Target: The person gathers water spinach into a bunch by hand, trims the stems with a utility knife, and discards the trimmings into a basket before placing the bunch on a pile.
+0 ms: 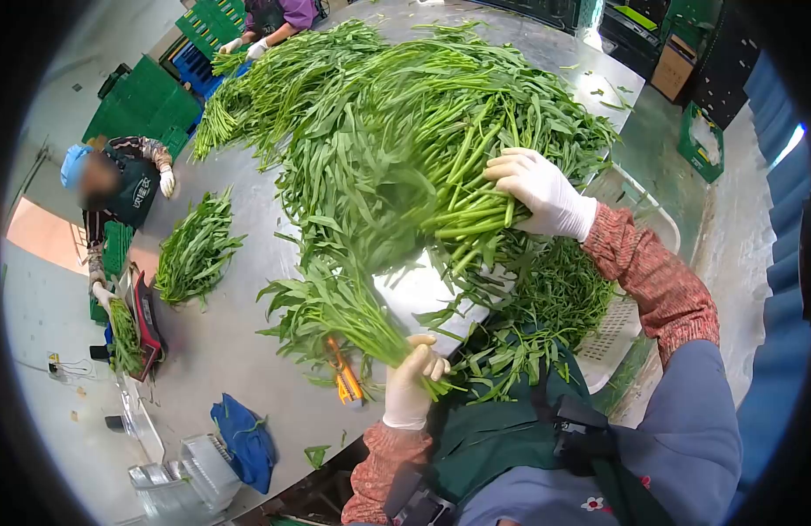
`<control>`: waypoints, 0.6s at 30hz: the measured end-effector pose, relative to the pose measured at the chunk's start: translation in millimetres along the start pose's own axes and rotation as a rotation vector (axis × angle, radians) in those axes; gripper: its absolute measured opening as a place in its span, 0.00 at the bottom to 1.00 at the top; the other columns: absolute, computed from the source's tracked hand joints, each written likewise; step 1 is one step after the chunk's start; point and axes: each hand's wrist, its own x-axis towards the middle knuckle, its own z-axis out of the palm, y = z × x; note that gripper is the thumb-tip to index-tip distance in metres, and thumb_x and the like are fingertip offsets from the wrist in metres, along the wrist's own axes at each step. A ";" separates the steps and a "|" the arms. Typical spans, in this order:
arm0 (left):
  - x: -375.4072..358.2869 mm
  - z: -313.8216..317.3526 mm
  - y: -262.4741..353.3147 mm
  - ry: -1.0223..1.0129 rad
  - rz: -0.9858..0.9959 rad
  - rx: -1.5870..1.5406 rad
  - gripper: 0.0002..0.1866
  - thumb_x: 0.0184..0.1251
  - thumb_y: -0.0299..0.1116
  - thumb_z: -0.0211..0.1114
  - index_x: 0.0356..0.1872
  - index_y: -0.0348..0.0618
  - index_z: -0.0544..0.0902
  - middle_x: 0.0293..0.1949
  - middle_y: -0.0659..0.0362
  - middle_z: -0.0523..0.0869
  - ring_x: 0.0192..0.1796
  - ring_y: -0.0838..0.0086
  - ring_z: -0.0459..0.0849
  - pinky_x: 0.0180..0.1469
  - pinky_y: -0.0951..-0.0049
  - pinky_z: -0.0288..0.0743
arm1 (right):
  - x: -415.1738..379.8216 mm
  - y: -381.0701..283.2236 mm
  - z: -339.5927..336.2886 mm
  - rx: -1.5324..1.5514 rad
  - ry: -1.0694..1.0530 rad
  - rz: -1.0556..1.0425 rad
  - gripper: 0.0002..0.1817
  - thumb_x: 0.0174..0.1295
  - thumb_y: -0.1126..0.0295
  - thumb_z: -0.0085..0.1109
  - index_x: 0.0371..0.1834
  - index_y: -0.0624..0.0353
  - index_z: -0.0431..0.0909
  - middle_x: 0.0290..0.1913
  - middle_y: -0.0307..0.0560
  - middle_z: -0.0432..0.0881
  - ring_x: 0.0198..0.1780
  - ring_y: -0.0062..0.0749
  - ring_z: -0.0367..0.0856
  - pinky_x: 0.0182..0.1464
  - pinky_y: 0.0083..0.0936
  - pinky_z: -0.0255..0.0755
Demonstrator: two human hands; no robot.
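My left hand (414,383), in a white glove, is closed round the stems of a small bunch of leafy greens (348,316), its leaves pointing up and left over the metal table (252,351). My right hand (537,188), also gloved, has its fingers bent round green stems (467,210) at the right side of the large pile of greens (353,131). An orange cutter (342,373) lies on the table just left of my left hand, partly under leaves.
A white basket (620,337) of loose greens stands below the table edge at right. Across the table, one co-worker (129,188) holds greens by a red scale (149,329); another (278,22) handles greens. A blue cloth (243,443) lies at lower left.
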 end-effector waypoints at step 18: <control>-15.1 18.9 10.7 -0.022 0.077 0.126 0.10 0.68 0.32 0.60 0.43 0.36 0.78 0.21 0.65 0.65 0.24 0.75 0.67 0.36 0.66 0.70 | 62.0 15.6 4.7 -0.306 -0.402 0.128 0.31 0.41 0.65 0.74 0.52 0.62 0.76 0.68 0.58 0.70 0.75 0.47 0.60 0.78 0.48 0.47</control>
